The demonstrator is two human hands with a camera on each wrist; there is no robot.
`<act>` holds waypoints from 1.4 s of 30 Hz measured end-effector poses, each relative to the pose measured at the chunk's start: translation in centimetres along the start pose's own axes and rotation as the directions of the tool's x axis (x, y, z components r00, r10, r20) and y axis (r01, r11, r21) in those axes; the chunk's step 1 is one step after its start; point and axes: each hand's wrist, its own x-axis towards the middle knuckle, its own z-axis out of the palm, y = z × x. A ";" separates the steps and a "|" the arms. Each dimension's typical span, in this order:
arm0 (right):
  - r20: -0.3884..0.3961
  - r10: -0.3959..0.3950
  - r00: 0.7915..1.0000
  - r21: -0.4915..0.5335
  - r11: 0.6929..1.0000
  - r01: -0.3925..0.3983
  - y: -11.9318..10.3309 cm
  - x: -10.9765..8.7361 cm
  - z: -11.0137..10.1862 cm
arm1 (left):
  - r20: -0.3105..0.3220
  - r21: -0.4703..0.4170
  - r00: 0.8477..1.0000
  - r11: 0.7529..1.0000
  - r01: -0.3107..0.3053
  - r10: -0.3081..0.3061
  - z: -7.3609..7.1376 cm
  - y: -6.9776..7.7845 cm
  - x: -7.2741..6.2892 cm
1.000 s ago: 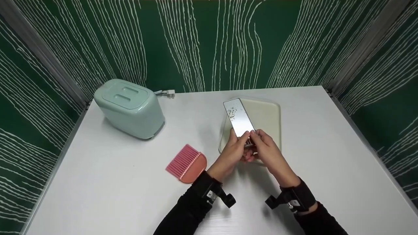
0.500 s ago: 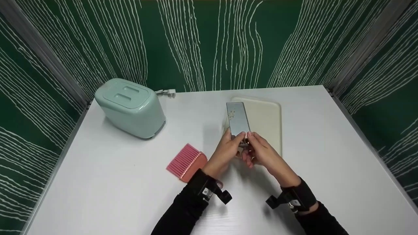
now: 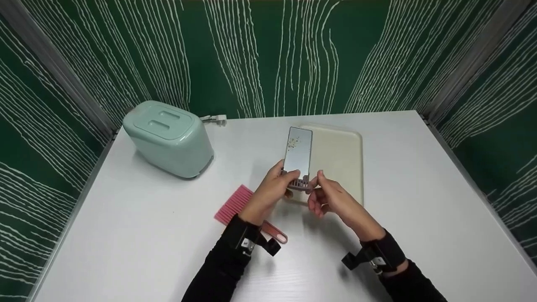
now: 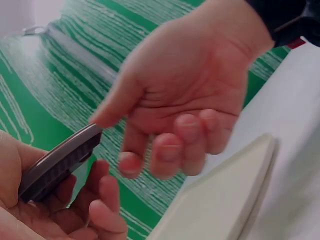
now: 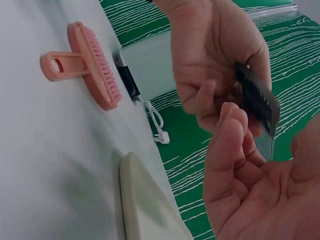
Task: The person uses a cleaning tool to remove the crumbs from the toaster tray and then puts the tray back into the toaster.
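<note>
My left hand (image 3: 270,186) grips the lower end of a flat, shiny rectangular panel (image 3: 298,155) with gold specks and a dark slotted end, thumb on its face. In the left wrist view the panel's dark ribbed end (image 4: 60,162) juts from that hand. My right hand (image 3: 335,197) is beside the panel's lower right corner, thumb raised, other fingers loosely bent. In the right wrist view my right hand (image 5: 255,195) is palm up in front of the left hand (image 5: 212,55). A cream tray (image 3: 340,163) lies partly beneath the panel.
A pink brush (image 3: 235,203) lies on the white table, partly covered by my left wrist. At the back left stands a mint-green toaster (image 3: 170,142), with a white plug (image 3: 219,119) behind it. Green patterned walls (image 3: 268,58) enclose the table's back and sides.
My left hand has moved left with the panel, tilting it slightly. The right hand, earlier holding the panel's lower end too, has loosened and its thumb has lifted away. The brush's handle now shows.
</note>
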 end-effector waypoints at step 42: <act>0.047 -0.322 0.945 -0.748 0.615 0.247 3.1 2.0 10.5 | 0.211 -0.155 0.977 0.988 0.006 0.027 -6.4 2.1 -3.0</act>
